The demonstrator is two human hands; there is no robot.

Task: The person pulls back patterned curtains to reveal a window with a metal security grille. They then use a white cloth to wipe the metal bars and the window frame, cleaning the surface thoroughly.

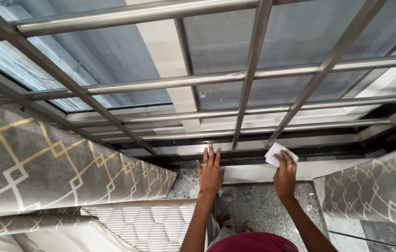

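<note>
My left hand (pixel 210 171) lies flat with fingers spread on the window sill (pixel 249 173), holding nothing. My right hand (pixel 285 173) grips a folded white cloth (pixel 277 153) and presses it against the dark lower window frame (pixel 328 150), just right of a vertical steel bar. Both arms reach forward from the bottom of the view.
A steel window grille (pixel 249 74) with horizontal and vertical bars stands in front of the glass. Grey curtains with a gold and white diamond pattern hang at left (pixel 57 163) and right (pixel 375 186). A striped mattress (pixel 151 224) sits lower left. Speckled floor (pixel 258 205) and my feet show below.
</note>
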